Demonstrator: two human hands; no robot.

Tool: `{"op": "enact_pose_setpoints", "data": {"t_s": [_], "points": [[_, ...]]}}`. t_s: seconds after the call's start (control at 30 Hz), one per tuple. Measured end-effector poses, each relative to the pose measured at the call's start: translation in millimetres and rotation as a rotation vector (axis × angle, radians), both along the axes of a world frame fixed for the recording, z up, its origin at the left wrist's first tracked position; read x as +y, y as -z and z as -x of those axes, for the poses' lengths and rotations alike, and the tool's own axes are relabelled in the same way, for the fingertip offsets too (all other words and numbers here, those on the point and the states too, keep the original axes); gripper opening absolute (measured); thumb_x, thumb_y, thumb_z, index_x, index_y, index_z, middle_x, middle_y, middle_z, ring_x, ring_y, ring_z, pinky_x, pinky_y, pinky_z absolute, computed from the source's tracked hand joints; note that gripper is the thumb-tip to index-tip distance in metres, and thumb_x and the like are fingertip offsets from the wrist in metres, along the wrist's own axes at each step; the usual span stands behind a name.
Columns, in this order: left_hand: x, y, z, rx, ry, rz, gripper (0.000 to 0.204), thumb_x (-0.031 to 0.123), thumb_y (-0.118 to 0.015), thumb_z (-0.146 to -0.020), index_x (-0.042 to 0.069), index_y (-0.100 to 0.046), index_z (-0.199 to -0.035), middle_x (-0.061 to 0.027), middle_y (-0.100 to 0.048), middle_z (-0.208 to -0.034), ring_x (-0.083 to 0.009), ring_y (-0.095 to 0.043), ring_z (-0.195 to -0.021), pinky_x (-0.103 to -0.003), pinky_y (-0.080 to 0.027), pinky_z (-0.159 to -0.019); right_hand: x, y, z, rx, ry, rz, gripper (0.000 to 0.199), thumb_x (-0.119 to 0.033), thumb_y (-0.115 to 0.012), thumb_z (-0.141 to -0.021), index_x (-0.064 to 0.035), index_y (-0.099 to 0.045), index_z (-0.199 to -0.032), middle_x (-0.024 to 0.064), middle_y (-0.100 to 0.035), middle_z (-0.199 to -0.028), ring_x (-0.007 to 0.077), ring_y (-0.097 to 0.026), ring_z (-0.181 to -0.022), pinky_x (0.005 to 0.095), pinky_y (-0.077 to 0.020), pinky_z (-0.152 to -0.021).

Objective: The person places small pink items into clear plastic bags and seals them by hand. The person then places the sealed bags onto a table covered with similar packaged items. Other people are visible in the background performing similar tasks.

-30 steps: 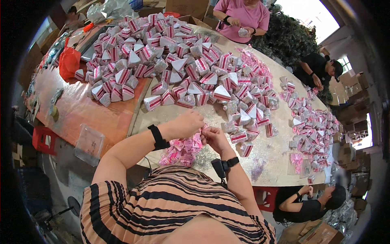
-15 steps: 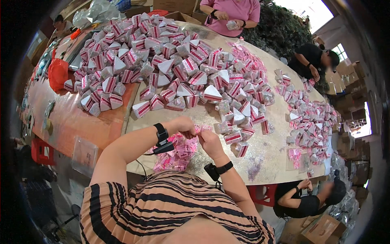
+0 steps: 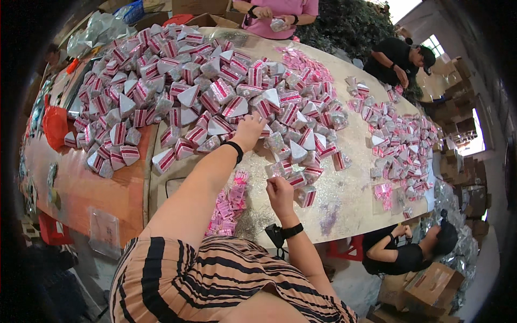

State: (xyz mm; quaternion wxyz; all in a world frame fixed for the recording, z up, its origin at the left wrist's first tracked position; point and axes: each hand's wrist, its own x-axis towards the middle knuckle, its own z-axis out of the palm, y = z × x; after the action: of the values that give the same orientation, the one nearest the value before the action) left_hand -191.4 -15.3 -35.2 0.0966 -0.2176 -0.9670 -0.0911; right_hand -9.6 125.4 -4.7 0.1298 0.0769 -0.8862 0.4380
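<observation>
My left hand (image 3: pixel 250 132) reaches over the near side of a big heap of wrapped wedge-shaped packets (image 3: pixel 220 91), white and silvery with dark pink bands. Its fingers are stretched out among the packets, and I see none clearly gripped. My right hand (image 3: pixel 281 195) stays nearer to me above the table, thumb and fingers closed in a pinch. What they hold, if anything, is too small to make out. Between my forearms lies a pile of small pink printed strips (image 3: pixel 229 207). Close to my right hand sits a banded wedge packet (image 3: pixel 305 196) at the heap's edge.
More wedge packets (image 3: pixel 401 151) cover the table's right side, with loose pink strips (image 3: pixel 307 63) at the far side. A red bag (image 3: pixel 55 126) lies at left. Co-workers stand or sit around the table, one in a pink shirt (image 3: pixel 280 24) across from me.
My hands were together over the pink strips with a pink piece between them. Now they are apart: the left has reached forward to the heap, the right stays near. The view has shifted.
</observation>
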Motion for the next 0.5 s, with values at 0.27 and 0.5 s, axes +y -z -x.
{"op": "enact_pose_setpoints", "data": {"t_s": [0.27,0.5], "points": [[-46,-52,-48,-0.985,-0.135,-1.370,0.059,0.016,-0.077,-0.066,0.001,-0.042,-0.111,-0.0081,-0.059,-0.092,-0.0159,-0.059,-0.083,-0.030,-0.049,-0.067,-7,-69,24,0.057,0.011,0.098,0.006,-0.004,-0.061,-0.075,0.0001,-0.058,-0.078,0.0129,-0.056,-0.066,0.0240,-0.055,-0.056,0.0320,-0.0423,-0.053],[-89,-89,-117,-1.211,0.008,-1.817,0.034,0.006,-0.062,-0.080,0.003,-0.050,-0.112,-0.0082,-0.060,-0.103,-0.0169,-0.061,-0.091,-0.032,-0.050,-0.083,-39,-108,35,0.258,-0.206,-0.150,0.007,-0.005,-0.061,-0.070,-0.0025,-0.057,-0.075,0.0121,-0.058,-0.069,0.0302,-0.057,-0.061,0.0360,-0.0446,-0.053]]}}
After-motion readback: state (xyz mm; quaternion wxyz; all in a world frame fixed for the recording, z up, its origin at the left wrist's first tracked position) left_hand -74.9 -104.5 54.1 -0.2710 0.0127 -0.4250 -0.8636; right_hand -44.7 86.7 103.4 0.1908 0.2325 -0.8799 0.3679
